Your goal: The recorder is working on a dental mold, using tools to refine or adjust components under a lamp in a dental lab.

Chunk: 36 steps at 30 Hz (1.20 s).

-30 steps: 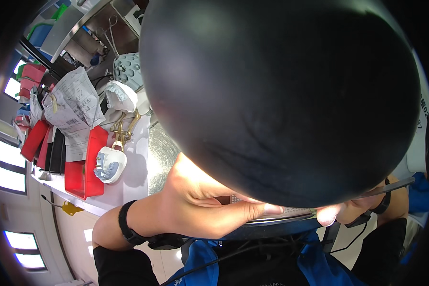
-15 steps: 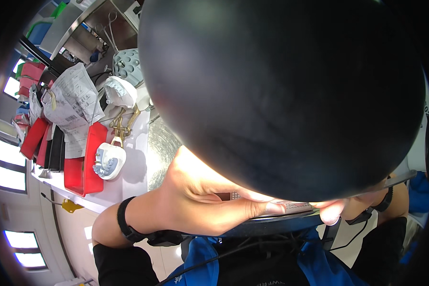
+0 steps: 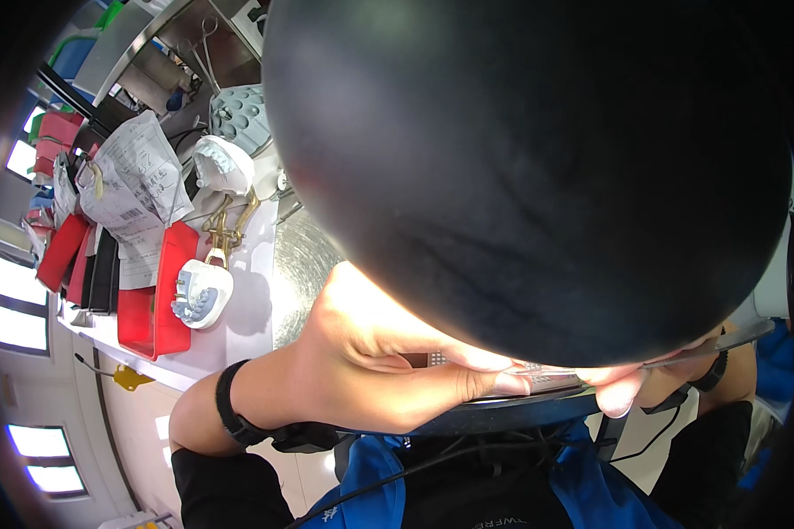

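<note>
My left hand [image 3: 370, 361] comes in from the lower left, closed, with thumb and fingers pinched together; what lies between its fingertips I cannot make out. A large dark round object [image 3: 520, 176], close to the camera, covers the work area and part of both hands. My right hand [image 3: 622, 391] shows only fingertips and part of the hand at its lower edge. Those fingers are closed on a slim metal tool [image 3: 697, 351] with a flat, widened end pointing right. Beneath the hands is a perforated metal grille [image 3: 547, 379] at the bench's near edge.
At left, a dental model in a brass articulator [image 3: 225, 234] stands beside a red tray [image 3: 154, 331] holding papers [image 3: 137, 176]. Behind it are a grey holder with round hollows [image 3: 238, 119] and scissor-like forceps [image 3: 207, 53]. A round metal plate [image 3: 300, 264] lies by my left hand.
The slim metal tool has shifted slightly and more of its shaft shows beside my right fingertips. The dark round object sits a little farther right in view. My left hand keeps its pinch.
</note>
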Each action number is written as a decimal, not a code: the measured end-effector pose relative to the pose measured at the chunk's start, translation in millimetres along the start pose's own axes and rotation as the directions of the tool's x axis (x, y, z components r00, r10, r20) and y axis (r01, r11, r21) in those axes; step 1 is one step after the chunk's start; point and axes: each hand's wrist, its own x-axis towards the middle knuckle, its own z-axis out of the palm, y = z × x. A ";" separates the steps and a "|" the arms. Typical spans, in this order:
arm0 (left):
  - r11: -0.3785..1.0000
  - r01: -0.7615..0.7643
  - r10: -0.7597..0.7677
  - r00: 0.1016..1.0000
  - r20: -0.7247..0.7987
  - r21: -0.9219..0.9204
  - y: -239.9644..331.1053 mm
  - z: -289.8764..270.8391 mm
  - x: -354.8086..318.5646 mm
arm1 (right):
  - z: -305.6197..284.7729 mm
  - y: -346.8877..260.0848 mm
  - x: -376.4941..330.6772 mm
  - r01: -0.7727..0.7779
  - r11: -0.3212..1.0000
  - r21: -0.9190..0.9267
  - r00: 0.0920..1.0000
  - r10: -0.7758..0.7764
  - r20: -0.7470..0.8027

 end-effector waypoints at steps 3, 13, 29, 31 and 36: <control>1.000 0.005 -0.005 1.000 -0.024 -0.005 0.4 -1.0 -3.2 | 5.2 -20.4 5.3 -0.304 0.940 -0.153 0.951 0.291 -0.102; 0.999 0.008 -0.008 1.000 -0.017 0.041 0.3 -1.0 -3.4 | -8.1 16.1 7.1 0.344 0.912 -0.226 0.939 -0.327 0.107; 0.999 0.029 -0.029 1.000 -0.006 0.030 0.5 -4.2 -6.2 | 1.1 3.2 4.6 0.625 0.501 -0.599 0.687 -0.718 0.115; 0.996 0.088 -0.091 0.991 0.102 0.035 1.9 -7.0 -2.1 | 10.2 -1.0 -4.5 0.572 0.474 -0.670 0.697 -0.711 0.092; 0.998 0.058 -0.055 0.996 0.070 -0.038 -3.6 -1.7 -3.5 | 13.1 7.8 7.1 0.694 0.387 -0.607 0.538 -0.839 0.081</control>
